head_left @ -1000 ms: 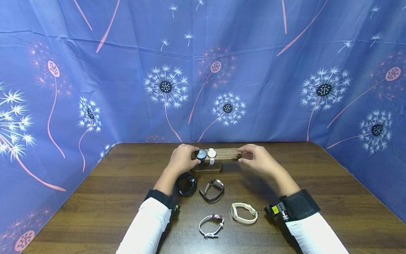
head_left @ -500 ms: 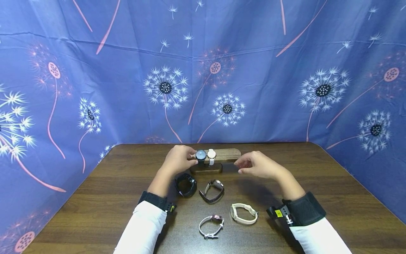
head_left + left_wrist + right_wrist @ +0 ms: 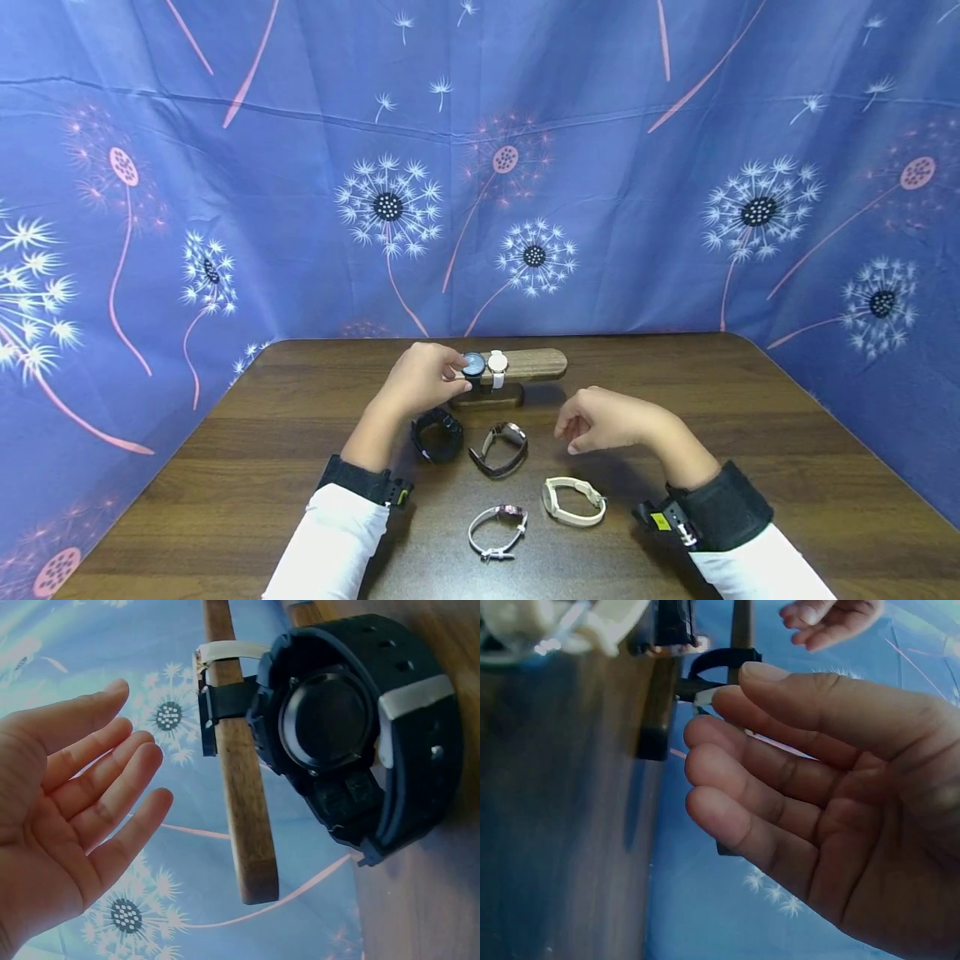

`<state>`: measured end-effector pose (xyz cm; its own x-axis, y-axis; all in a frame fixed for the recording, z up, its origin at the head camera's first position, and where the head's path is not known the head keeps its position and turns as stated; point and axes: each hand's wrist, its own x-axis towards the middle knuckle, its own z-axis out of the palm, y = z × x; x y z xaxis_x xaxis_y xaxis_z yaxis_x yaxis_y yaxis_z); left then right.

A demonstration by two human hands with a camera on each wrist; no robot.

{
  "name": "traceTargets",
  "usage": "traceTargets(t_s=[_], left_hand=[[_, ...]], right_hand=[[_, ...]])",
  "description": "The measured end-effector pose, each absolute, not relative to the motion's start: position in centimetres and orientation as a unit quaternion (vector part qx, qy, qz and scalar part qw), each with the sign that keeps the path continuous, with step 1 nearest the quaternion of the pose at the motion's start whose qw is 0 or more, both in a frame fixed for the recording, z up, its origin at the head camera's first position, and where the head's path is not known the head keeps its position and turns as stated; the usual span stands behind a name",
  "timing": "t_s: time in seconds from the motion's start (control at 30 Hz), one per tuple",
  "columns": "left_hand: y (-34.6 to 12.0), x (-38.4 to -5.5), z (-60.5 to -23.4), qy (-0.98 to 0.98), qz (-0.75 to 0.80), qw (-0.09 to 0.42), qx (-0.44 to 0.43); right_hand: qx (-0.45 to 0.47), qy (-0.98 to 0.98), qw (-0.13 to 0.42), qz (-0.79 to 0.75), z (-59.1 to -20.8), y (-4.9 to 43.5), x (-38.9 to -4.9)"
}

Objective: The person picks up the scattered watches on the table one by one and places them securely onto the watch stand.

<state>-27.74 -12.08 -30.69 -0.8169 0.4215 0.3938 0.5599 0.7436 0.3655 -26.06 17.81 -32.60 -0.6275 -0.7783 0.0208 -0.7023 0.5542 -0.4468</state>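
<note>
A wooden watch stand [image 3: 542, 363] stands at the far side of the table. On its bar hang a dark watch [image 3: 473, 364] with a blue-grey face and a white-strapped watch [image 3: 498, 362]. Beside the bar's left end is my left hand [image 3: 420, 377]; the left wrist view shows its fingers relaxed and apart from the wooden bar [image 3: 251, 825]. My right hand [image 3: 611, 417] hovers over the table, to the right of a brown-strapped watch [image 3: 501, 454] and beyond a cream watch [image 3: 573, 502]. Its fingers [image 3: 735, 776] curve loosely around nothing.
A black watch [image 3: 437, 435] rests by my left forearm, looming large in the left wrist view. Nearer the front lies a thin white-strapped watch [image 3: 498, 533]. Behind the wooden table [image 3: 300, 417] hangs a blue dandelion-print cloth [image 3: 630, 275].
My right hand has let go of the stand's right end and come back toward the front, lower over the table. The left hand has shifted slightly left. The watches stay put.
</note>
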Motion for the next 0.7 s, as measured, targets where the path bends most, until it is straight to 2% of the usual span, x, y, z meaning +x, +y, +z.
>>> traceTargets(t_s=[0.23,0.57,0.7], left_hand=[[-11.8,-27.1,-30.2,-0.917,-0.238,0.14,-0.289],[-11.7,-27.0,-30.2,-0.911,-0.236,0.147,-0.304],[-11.7,-26.9,-30.1,-0.909,-0.243,0.142,-0.308]], right_hand=[[-0.422,0.874,0.133,-0.198,-33.9,16.3,-25.2],[-0.428,0.878,0.136,-0.165,-34.9,15.1,-24.6],[-0.443,0.877,0.117,-0.145,-35.1,15.0,-24.5]])
